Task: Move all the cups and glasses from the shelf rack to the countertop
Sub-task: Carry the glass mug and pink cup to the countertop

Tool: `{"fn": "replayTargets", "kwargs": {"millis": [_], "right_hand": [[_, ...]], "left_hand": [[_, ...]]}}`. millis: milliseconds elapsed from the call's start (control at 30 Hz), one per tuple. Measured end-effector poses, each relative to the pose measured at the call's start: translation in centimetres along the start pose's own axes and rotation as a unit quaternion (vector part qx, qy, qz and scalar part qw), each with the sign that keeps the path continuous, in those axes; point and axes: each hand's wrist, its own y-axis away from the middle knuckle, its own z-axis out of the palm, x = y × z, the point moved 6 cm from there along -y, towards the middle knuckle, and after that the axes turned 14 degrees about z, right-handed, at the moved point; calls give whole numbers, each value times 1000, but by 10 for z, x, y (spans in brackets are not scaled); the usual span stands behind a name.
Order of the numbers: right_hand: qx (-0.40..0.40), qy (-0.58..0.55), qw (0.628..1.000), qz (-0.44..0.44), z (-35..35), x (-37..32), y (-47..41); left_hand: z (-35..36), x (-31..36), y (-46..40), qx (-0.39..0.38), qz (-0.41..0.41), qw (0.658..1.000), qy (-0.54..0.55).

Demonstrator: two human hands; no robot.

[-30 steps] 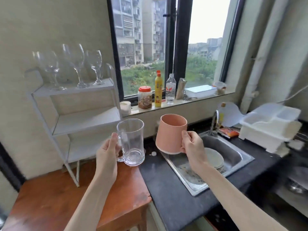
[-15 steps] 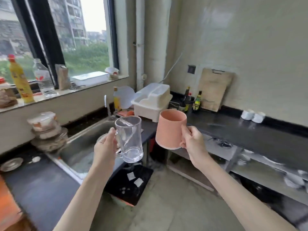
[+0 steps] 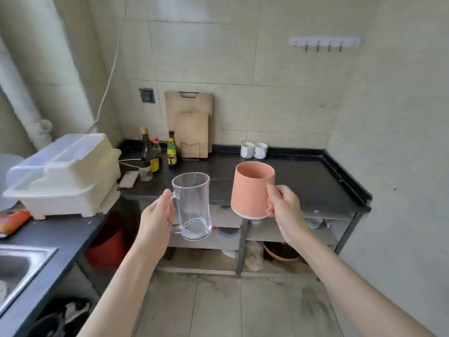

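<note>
My left hand [image 3: 156, 221] grips the handle of a clear glass mug [image 3: 193, 206] and holds it upright in the air. My right hand [image 3: 284, 206] grips the handle of a salmon-pink cup [image 3: 251, 190], also upright and a little higher. Both are held in front of the black countertop [image 3: 303, 178], over the floor before its front edge. Two small white cups [image 3: 254, 150] stand at the back of that countertop against the wall. The shelf rack is out of view.
Bottles [image 3: 155, 154] and wooden cutting boards [image 3: 189, 124] stand at the countertop's back left. A white dish-rack box [image 3: 65, 176] sits on the left counter, with the sink [image 3: 17, 266] nearer me. Shelves with bowls lie under the countertop.
My view has swung right, from the shelf rack and window past the sink to the far black countertop. Both hands still carry the glass mug and the pink cup, now nearer that countertop.
</note>
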Motion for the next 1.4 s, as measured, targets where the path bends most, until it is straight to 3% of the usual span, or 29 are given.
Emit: {"fn": "replayTargets", "kwargs": {"millis": [300,433,900,1100,1400], "right_hand": [[113,22,992,59,-91,10,-175],[142,8,987,76,-130,18,-238],[113,71,976,174,-222,83,-539],[97,96,965,222,-236,111,-634],[87,77,963,243,-204,155,-744]], "left_hand": [[185,-78,-138,-156,-65,985,-24],[253,-116,-178,-184,-100,978,-18],[473,-279,-314,-135,-193,971,-38],[512,-339,-351,-131,-246,959,-49],[561,-409,-427,-185,-236,949,-95]]}}
